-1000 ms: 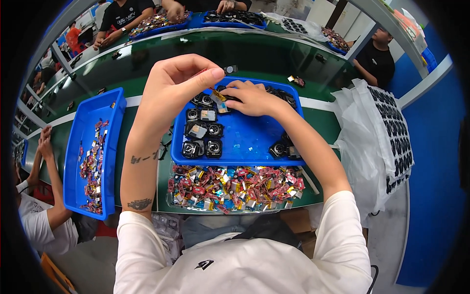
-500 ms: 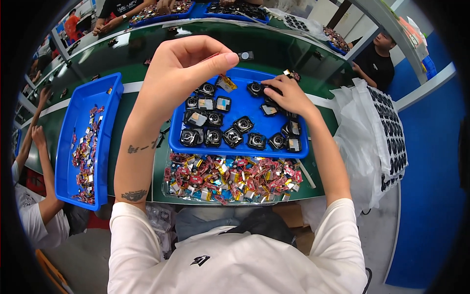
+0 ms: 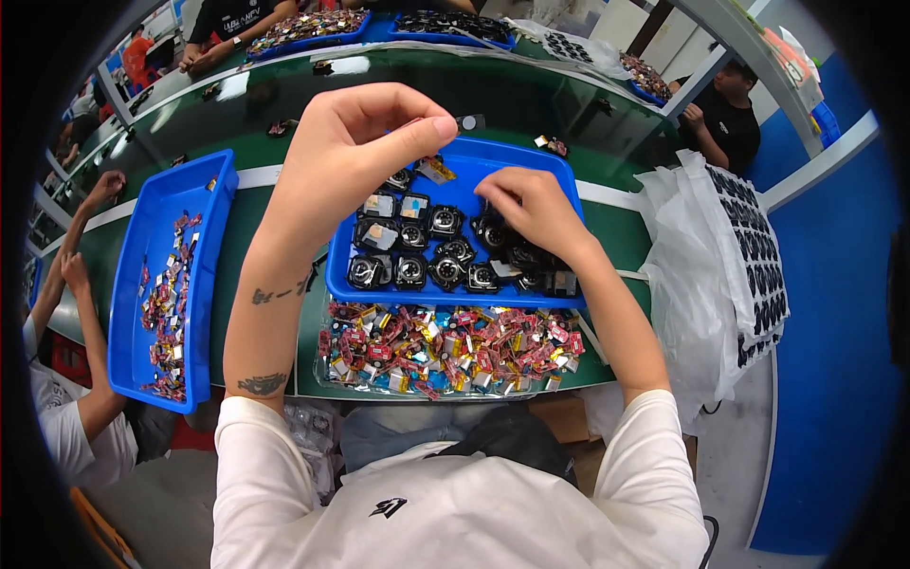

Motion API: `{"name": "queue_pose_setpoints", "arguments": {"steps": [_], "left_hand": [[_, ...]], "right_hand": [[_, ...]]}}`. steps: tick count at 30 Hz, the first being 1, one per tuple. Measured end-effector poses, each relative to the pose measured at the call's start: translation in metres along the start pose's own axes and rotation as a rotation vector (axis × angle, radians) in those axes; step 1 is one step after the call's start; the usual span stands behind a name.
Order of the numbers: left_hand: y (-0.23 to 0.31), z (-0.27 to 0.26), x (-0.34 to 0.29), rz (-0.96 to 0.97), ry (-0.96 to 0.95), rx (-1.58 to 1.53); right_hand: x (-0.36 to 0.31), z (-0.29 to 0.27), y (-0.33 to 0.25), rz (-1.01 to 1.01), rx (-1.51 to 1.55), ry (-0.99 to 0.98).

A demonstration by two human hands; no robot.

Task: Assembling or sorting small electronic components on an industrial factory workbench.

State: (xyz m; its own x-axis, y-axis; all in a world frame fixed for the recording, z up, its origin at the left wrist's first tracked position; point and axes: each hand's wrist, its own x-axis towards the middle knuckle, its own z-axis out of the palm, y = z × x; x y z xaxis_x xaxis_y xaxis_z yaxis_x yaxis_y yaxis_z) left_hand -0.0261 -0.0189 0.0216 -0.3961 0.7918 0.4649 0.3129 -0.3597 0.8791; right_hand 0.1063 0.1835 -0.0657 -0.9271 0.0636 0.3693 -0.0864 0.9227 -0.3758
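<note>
My left hand (image 3: 374, 156) is raised over the far left part of the blue tray (image 3: 455, 296), thumb and fingers closed in a pinch on something mostly hidden. A reddish edge shows between the fingers, and a silver and yellow flat part (image 3: 436, 170) appears just below. By the thumb tip is a small dark rectangular piece (image 3: 471, 122) with a pale round spot. My right hand (image 3: 536, 209) is over the tray's right half, fingers curled above black smartwatch cases (image 3: 489, 233); its fingertips are partly hidden. More black cases (image 3: 410, 272) lie in the left half, some with pale square faces.
A heap of red circuit boards and silver-yellow batteries (image 3: 445, 351) lies before the tray. Another blue tray (image 3: 197, 332) at left holds similar parts. Stacked sheets of black pieces (image 3: 754, 256) and white wrapping (image 3: 682, 284) stand at right. Co-workers sit around the green bench (image 3: 256, 123).
My right hand has moved left and nearer, and watch cases on the tray's right side now lie bunched nearer its front. My left hand has lowered slightly, still pinched.
</note>
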Motion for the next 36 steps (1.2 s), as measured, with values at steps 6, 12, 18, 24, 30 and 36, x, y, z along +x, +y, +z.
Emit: {"name": "queue_pose_setpoints", "arguments": {"steps": [6,12,18,24,30,36], "left_hand": [[0.002,0.000,-0.001,-0.040,0.037,-0.029],[-0.001,-0.001,-0.002,-0.023,0.049,-0.034],[-0.005,0.010,-0.003,-0.017,0.055,-0.051],[-0.015,0.021,-0.003,-0.026,0.112,0.136],[-0.023,0.032,-0.004,-0.038,0.256,0.206],[-0.020,0.033,-0.005,0.005,0.261,0.293]], "right_hand": [[0.025,-0.021,-0.018,0.141,0.773,0.232],[0.032,-0.037,-0.046,0.037,0.760,0.356],[0.027,-0.040,-0.039,0.184,0.770,0.482],[0.025,-0.035,-0.046,0.339,0.968,0.359],[0.020,-0.037,-0.067,0.241,1.129,0.319],[0.017,-0.033,-0.077,0.186,0.989,0.335]]}}
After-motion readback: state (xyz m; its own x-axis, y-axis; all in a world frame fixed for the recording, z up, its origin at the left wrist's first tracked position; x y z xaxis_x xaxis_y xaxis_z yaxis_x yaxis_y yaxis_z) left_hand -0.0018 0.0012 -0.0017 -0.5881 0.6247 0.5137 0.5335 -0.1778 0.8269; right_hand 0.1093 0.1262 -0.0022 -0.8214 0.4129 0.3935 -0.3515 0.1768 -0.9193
